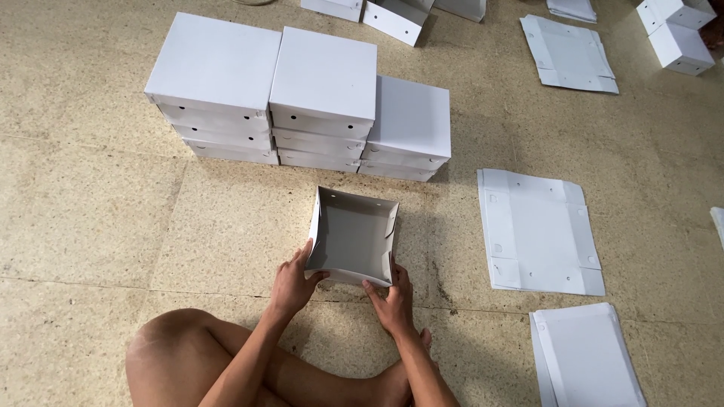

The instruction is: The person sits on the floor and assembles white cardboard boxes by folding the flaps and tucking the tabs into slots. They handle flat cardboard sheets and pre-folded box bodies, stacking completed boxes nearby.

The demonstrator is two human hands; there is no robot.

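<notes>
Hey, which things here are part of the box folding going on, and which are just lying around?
In hand:
- open white box
- left hand and right hand, both gripping its near wall

Lying about:
- stacked closed boxes
- flat cardboard sheets
- lower flat stack
- far boxes

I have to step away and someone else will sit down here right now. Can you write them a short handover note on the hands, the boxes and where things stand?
Left hand: gripping the near left corner of the open white box, thumb on the wall.
Right hand: pressing the box's near right corner, fingers on the near wall.
The box sits on the floor in front of the crossed legs; all four walls are up, no lid on it.
Done: three stacks of closed white boxes stand just beyond it.
Left: flat white blanks lie to the right, with another pile nearer; all are unfolded.
</notes>
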